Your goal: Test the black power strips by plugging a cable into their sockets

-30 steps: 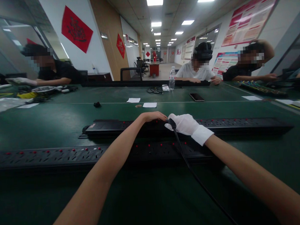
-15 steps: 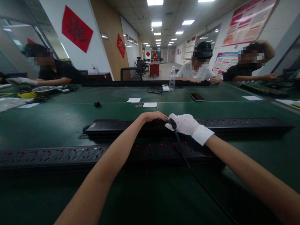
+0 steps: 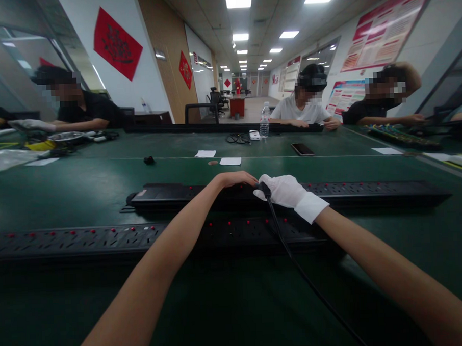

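Two long black power strips with red switches lie across the green table. My bare left hand (image 3: 235, 179) rests palm down on the far strip (image 3: 369, 190), fingers curled over its top. My right hand (image 3: 283, 190), in a white glove, pinches a black plug (image 3: 264, 188) at the same strip, right beside my left fingertips. The plug's black cable (image 3: 296, 264) runs back toward me over the near strip (image 3: 76, 240).
Three other people sit at the table's far side. A water bottle (image 3: 264, 120), a phone (image 3: 303, 149), paper slips (image 3: 230, 161), a coiled cable (image 3: 237, 138) and a small black item (image 3: 149, 159) lie beyond the strips. A metal bowl (image 3: 66, 137) stands far left.
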### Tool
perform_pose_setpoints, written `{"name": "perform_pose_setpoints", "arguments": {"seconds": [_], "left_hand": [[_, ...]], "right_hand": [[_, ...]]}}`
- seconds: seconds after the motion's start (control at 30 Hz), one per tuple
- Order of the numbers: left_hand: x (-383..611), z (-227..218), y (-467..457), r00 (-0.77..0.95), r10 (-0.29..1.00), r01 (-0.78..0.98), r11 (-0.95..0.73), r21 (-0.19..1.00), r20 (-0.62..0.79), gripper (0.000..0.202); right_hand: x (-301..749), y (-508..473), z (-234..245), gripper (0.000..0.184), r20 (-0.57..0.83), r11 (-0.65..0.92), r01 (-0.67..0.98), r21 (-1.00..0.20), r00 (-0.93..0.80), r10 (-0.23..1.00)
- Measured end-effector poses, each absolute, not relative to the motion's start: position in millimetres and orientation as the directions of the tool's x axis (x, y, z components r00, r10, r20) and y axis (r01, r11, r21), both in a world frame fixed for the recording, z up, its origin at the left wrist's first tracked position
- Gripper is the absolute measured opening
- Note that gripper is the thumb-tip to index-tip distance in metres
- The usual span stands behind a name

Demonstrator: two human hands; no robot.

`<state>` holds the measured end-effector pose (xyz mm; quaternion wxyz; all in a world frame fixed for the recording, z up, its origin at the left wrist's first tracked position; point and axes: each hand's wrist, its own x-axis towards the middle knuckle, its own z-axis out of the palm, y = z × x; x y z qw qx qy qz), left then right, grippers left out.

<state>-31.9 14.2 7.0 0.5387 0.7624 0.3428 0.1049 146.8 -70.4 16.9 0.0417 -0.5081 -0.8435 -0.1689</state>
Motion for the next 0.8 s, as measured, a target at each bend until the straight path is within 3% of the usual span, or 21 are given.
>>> {"name": "perform_pose_setpoints", "arguments": {"seconds": [0.8], "left_hand": [[-31.3,8.2,12.9,0.74,0.641,0.41,-0.192,0.891,-0.203,0.025]], "right_hand": [[148.0,-68.1,13.2,0.048,0.281,0.442,0.876,0.191,-0.481,0.831]]}}
